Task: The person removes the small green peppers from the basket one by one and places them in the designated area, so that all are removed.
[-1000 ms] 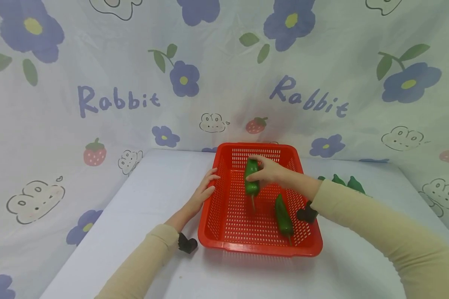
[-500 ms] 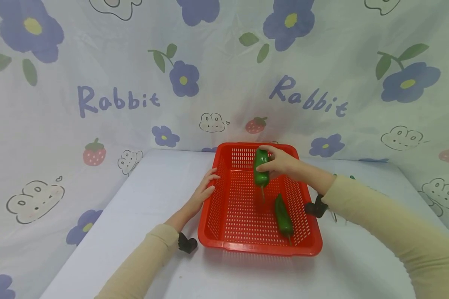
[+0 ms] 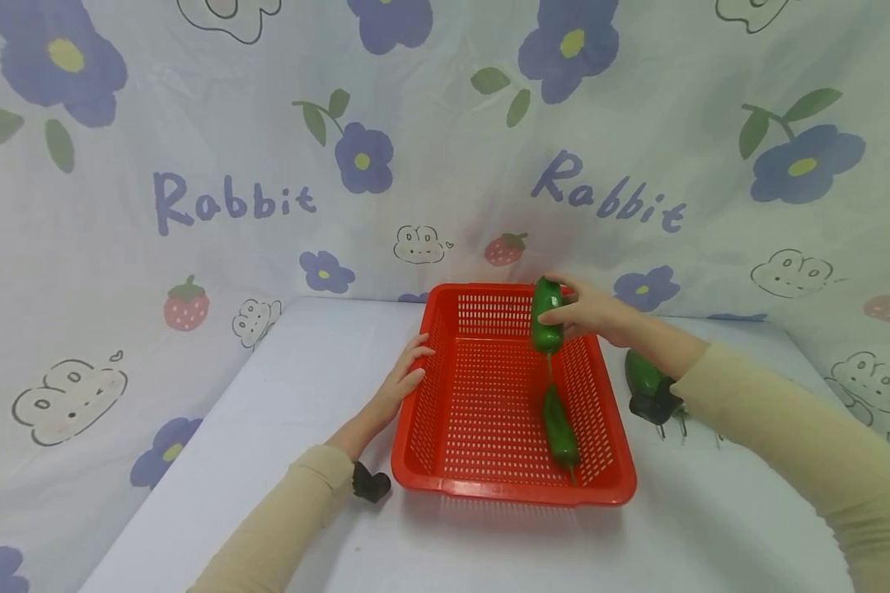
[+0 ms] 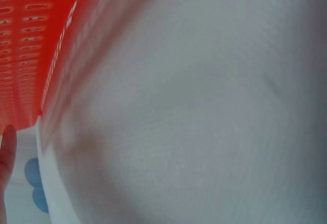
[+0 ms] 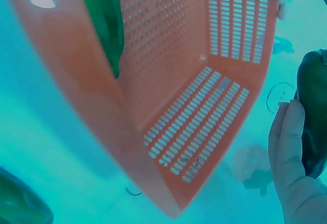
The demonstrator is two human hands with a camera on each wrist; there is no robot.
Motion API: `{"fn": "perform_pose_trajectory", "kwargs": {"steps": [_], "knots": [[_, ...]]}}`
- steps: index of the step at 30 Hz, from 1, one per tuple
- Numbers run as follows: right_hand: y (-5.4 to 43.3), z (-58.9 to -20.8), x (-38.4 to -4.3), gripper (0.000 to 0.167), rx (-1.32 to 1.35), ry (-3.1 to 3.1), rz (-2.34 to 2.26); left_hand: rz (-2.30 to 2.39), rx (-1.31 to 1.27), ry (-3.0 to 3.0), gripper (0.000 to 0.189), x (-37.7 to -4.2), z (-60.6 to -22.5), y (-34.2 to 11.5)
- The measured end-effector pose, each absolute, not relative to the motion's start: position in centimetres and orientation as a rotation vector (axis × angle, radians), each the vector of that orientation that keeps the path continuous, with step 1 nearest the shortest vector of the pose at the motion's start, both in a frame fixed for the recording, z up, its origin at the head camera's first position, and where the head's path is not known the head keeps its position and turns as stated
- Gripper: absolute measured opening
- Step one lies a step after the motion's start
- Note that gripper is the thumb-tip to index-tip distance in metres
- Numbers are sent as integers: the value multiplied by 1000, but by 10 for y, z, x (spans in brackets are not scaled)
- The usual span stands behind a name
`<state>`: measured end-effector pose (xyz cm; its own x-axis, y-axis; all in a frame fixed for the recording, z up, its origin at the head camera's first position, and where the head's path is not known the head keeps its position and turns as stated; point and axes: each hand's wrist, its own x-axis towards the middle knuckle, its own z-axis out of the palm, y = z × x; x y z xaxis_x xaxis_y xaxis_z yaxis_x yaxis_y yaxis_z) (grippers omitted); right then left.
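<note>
In the head view my right hand point(image 3: 592, 313) grips a long green pepper point(image 3: 546, 317), stem down, over the back right part of a red plastic basket point(image 3: 515, 492). A second green pepper point(image 3: 559, 428) lies on the basket floor along the right side. The right wrist view shows the held pepper point(image 5: 312, 114) at the right edge, fingers point(image 5: 288, 147) against its side. My left hand point(image 3: 402, 380) rests with extended fingers on the basket's left rim. Only one finger point(image 4: 7, 152) of it appears in the left wrist view, by the red basket wall point(image 4: 25, 55).
More green peppers point(image 3: 641, 375) lie on the white table point(image 3: 326, 354) right of the basket, partly hidden by my right forearm and the black wrist camera point(image 3: 656, 402). A printed cloth point(image 3: 445, 123) hangs behind the table.
My right hand has carried the pepper right and away from me, from above the basket's middle to its back right. My left hand and the pepper in the basket have stayed put.
</note>
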<state>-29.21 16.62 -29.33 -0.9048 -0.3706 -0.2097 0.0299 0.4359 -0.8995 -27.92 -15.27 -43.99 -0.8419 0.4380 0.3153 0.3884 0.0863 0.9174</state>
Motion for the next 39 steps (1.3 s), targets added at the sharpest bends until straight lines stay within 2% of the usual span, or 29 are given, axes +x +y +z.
{"fn": "perform_pose_trajectory", "kwargs": {"steps": [15, 39], "knots": [[209, -284, -284, 84, -189, 2316, -1513, 1910, 863, 2285, 39, -275, -437, -152], [280, -294, -281, 92, -161, 2372, -1440, 1902, 856, 2279, 39, -277, -436, -152]]}}
